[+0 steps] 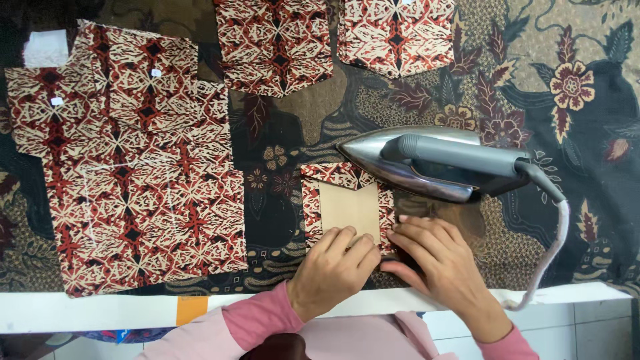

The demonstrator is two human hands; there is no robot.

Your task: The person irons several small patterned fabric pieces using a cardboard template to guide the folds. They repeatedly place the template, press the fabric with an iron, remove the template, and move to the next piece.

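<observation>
While iron [433, 163] rests (upright); hands [333, 270] press pocket piece [347, 200]

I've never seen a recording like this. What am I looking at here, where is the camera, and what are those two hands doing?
There is no machine here: a person wears a camera on the head, so the one picture looks straight down at their own hands. The left hand and right hand, in pink sleeves, press down together on the near edge of a small red patterned cloth piece with a tan card template lying on it. Neither hand grips anything; the fingers lie flat. Just beyond them rests a grey iron, its cord trailing off the table edge. The surface is covered with a dark flowered cloth. More red patterned pieces lie to the left and along the far side.
</observation>
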